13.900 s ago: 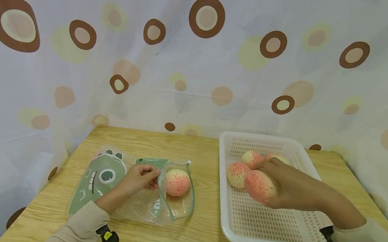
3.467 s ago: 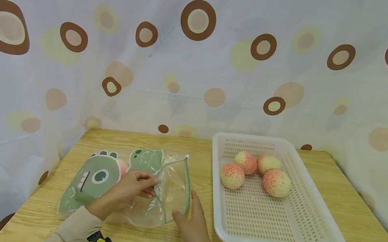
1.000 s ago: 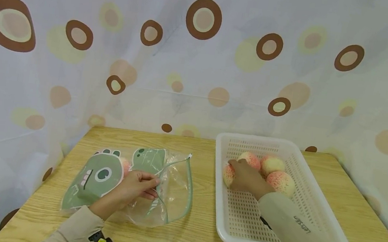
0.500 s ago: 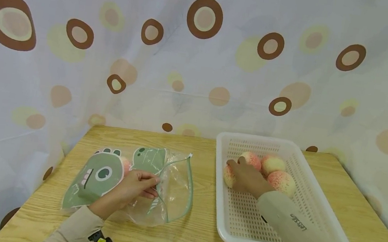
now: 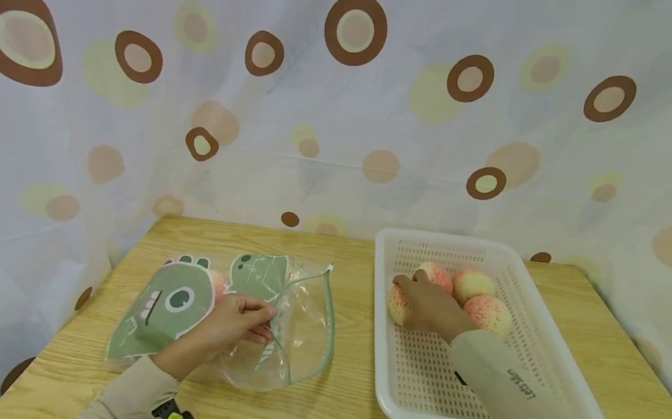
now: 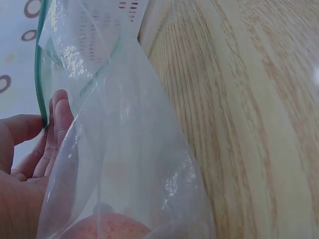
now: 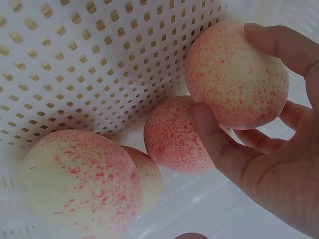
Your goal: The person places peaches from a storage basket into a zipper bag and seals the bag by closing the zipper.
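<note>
My left hand (image 5: 228, 326) pinches the upper edge of the mouth of a clear zip bag (image 5: 171, 297) with a green dinosaur print, lying on the table. The bag's green-edged mouth gapes toward the right. Inside, a pink peach (image 6: 112, 226) shows through the plastic in the left wrist view. My right hand (image 5: 434, 309) reaches into a white basket, its fingers and thumb curled round the leftmost peach (image 7: 234, 74). Touching it is a second peach (image 7: 174, 134), with two more peaches to the right (image 5: 488, 316) (image 5: 474, 286) in the head view.
The white perforated basket (image 5: 376, 385) stands on the right of the wooden table (image 5: 335, 408), apart from the bag. A patterned curtain (image 5: 385, 124) hangs behind the table and along its sides.
Earlier the right hand held a peach above the basket, then was at the bag's mouth. It has since come to the leftmost peach and barely moved this last second. The left hand keeps its pinch.
</note>
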Demonstrator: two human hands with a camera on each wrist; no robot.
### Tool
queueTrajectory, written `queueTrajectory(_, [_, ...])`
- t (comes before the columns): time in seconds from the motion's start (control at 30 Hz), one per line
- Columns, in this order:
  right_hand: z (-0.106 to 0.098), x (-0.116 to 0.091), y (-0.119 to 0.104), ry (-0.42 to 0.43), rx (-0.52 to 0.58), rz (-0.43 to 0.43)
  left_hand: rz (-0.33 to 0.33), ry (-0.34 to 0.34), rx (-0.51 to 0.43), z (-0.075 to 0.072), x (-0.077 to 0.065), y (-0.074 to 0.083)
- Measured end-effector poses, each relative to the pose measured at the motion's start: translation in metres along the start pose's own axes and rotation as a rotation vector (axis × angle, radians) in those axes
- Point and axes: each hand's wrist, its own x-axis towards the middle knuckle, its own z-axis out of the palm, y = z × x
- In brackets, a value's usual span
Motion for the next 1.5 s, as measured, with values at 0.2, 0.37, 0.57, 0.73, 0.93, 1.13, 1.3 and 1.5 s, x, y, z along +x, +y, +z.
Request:
queueTrajectory(0.2, [-0.001,0.001,0.004,0.008,-0.014,-0.021,-0.001,0.002,0.007,-0.001,0.0,-0.001])
queueTrajectory(0.37, [-0.01,-0.001,0.003,0.035,0.0,-0.06,0.003,-0.004,0.008,-0.001,-0.001,0.0])
queueTrajectory(0.57, [-0.024,-0.008,-0.002,0.037,0.006,-0.045,0.002,-0.013,-0.013,-0.001,0.0,-0.002])
queueTrajectory(0.73, [-0.038,-0.018,-0.008,0.061,0.022,-0.056,0.001,-0.012,-0.02,-0.001,0.0,-0.002])
queueTrajectory(0.93, [-0.055,-0.035,-0.021,0.132,0.054,-0.067,-0.004,-0.006,-0.027,-0.001,0.001,-0.003])
queueTrajectory(1.13, [-0.065,-0.055,-0.037,0.212,0.084,-0.105,-0.011,-0.003,-0.026,-0.001,-0.002,-0.001])
queueTrajectory(1.3, [-0.064,-0.067,-0.05,0.255,0.157,-0.153,-0.003,-0.004,-0.027,-0.001,-0.003,0.001])
queueTrajectory(1.5, [-0.058,-0.08,-0.066,0.323,0.223,-0.206,0.003,-0.006,-0.027,-0.001,-0.003,0.001])
